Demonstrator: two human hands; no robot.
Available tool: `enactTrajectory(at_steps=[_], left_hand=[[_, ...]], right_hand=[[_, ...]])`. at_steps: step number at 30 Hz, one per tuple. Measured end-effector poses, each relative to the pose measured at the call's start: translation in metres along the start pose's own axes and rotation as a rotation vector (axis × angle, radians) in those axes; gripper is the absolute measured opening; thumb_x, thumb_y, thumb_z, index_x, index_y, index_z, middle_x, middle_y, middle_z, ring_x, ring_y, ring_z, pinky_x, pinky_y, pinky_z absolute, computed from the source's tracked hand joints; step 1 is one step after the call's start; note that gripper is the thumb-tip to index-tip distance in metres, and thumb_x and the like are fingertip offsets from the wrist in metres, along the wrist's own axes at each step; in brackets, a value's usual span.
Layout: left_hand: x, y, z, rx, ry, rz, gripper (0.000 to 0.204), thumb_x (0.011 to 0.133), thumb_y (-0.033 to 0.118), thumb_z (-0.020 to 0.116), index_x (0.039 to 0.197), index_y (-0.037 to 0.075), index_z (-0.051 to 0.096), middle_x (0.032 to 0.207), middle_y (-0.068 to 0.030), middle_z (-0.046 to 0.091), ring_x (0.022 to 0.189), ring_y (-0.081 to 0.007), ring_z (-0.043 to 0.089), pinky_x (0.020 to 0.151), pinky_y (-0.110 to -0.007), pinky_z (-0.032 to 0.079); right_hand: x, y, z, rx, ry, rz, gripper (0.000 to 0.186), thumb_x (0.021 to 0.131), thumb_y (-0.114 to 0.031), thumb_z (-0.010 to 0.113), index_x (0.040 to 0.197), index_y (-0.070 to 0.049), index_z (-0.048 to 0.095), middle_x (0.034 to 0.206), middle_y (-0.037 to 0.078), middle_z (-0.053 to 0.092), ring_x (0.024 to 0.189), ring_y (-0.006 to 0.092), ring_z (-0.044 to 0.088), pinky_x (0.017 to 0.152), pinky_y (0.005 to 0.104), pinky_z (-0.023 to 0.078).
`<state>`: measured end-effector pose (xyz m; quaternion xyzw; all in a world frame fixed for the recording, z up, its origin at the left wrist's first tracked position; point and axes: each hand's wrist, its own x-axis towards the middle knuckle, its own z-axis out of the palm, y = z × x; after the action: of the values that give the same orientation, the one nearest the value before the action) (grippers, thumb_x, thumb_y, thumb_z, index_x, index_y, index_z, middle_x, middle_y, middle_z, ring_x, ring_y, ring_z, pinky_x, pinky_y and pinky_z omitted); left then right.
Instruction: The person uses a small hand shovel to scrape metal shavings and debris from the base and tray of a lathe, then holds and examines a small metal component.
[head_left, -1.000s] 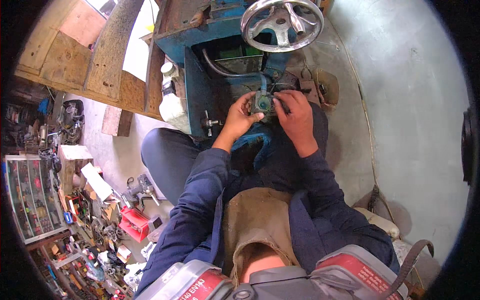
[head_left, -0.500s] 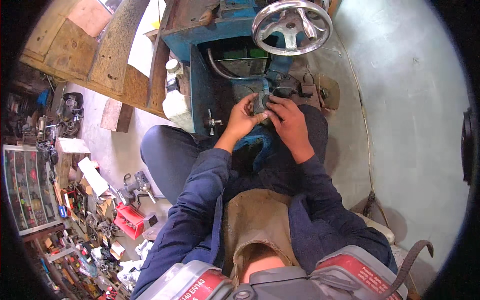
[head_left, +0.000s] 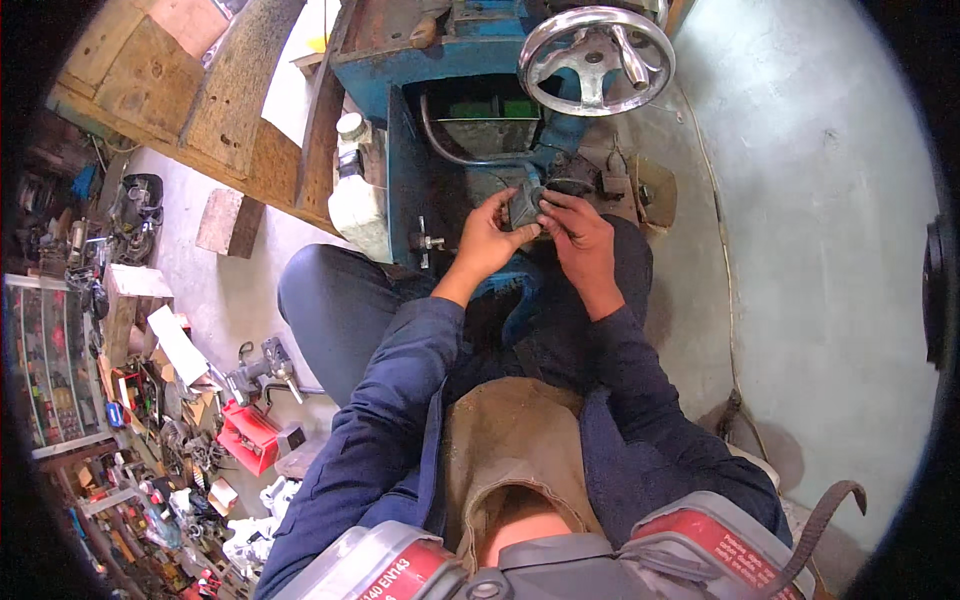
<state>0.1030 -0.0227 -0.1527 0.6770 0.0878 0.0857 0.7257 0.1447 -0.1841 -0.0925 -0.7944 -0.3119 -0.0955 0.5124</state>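
Note:
A small dark grey block-like part [head_left: 524, 208] sits between my two hands, in front of the blue machine's [head_left: 400, 165] open base. My left hand [head_left: 488, 242] grips its left side, the thumb along the near edge. My right hand [head_left: 582, 236] pinches its right side with bent fingers. What kind of part it is I cannot make out. Just beyond it ends a curved metal pipe [head_left: 452, 149] that runs down from the machine's cavity. Behind my right fingers is a dark round piece [head_left: 570, 178], partly hidden.
A chrome handwheel [head_left: 597, 62] juts out above my hands. Left of the opening stand a white plastic jug [head_left: 358, 205] and a wing-nut bolt [head_left: 428, 242]. A wooden block [head_left: 229, 222], a drill [head_left: 265, 372] and a red case [head_left: 248, 438] lie on the left floor. A cable [head_left: 716, 200] runs along the right.
The view has shifted slightly, so the machine and handwheel sit a little further right and lower. Both hands keep hold of the grey part, and the right fingers have shifted slightly on it.

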Motion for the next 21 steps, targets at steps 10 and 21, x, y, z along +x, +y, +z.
enactTrajectory(at_steps=[10, 21], left_hand=[[0.005, -0.007, -0.001, 0.158, 0.081, -0.022, 0.07, 0.071, 0.024, 0.088, 0.127, -0.007, 0.059, 0.109, -0.0131, 0.068, 0.096, -0.0188, 0.064, 0.084, -0.032, 0.052], [0.006, -0.01, -0.003, 0.159, 0.123, -0.022, 0.067, 0.07, 0.026, 0.087, 0.123, -0.008, 0.061, 0.101, -0.0161, 0.07, 0.091, -0.0185, 0.066, 0.079, -0.032, 0.053]], right_hand=[[0.006, 0.011, -0.001, 0.066, -0.009, 0.028, 0.023, 0.085, -0.004, 0.072, 0.108, -0.005, 0.074, 0.114, 0.011, 0.071, 0.101, 0.026, 0.07, 0.085, 0.0353, 0.056], [0.017, 0.006, -0.006, -0.144, -0.136, -0.134, 0.029, 0.083, -0.005, 0.074, 0.111, -0.003, 0.067, 0.114, 0.014, 0.069, 0.106, 0.033, 0.067, 0.091, 0.0374, 0.053]])
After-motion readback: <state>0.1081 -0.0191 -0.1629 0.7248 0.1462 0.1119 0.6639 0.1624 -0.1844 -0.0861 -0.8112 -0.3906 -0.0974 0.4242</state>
